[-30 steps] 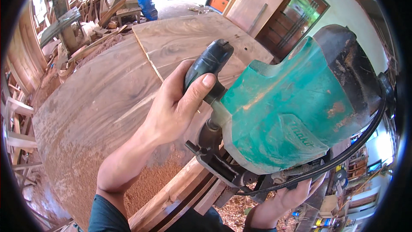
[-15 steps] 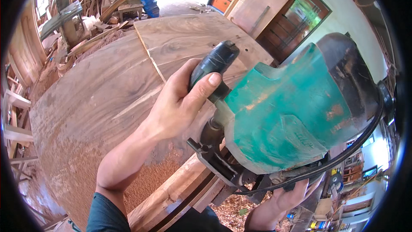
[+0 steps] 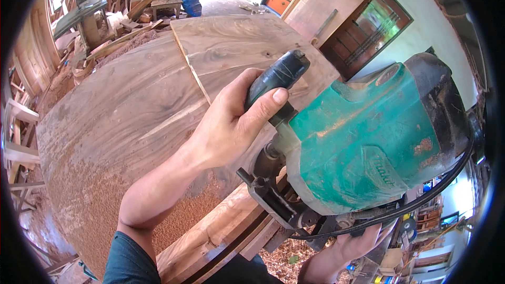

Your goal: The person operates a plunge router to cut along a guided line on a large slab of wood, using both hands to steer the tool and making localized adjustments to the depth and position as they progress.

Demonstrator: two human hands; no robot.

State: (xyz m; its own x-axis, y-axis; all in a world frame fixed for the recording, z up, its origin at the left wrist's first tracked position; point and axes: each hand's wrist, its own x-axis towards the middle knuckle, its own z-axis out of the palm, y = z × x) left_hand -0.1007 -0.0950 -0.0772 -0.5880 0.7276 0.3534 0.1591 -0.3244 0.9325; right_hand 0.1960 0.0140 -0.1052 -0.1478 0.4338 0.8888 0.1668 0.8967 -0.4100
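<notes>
A green and black plunge router (image 3: 363,142) sits tilted in view over the edge of a wooden workpiece (image 3: 226,218). My left hand (image 3: 221,126) is closed around its black side handle (image 3: 279,76), thumb lying along the grip. Below the motor housing, my right hand (image 3: 336,255) reaches up to the router's other side. The housing and the black cord (image 3: 421,200) hide part of it; its fingers curl at the far handle, which is mostly hidden. The router's metal base (image 3: 273,202) rests at the layered wood edge, and the bit cannot be seen.
A broad wooden slab (image 3: 131,100) spreads to the left, sawdust (image 3: 184,221) heaped on its near part. Scrap wood (image 3: 118,16) and a blue bag (image 3: 190,0) lie beyond it. A dark framed door (image 3: 365,31) leans at a wall. Shavings (image 3: 286,257) cover the floor.
The router has shifted a little to the right along the wood edge, and my left hand has moved with it. Both hands keep their hold.
</notes>
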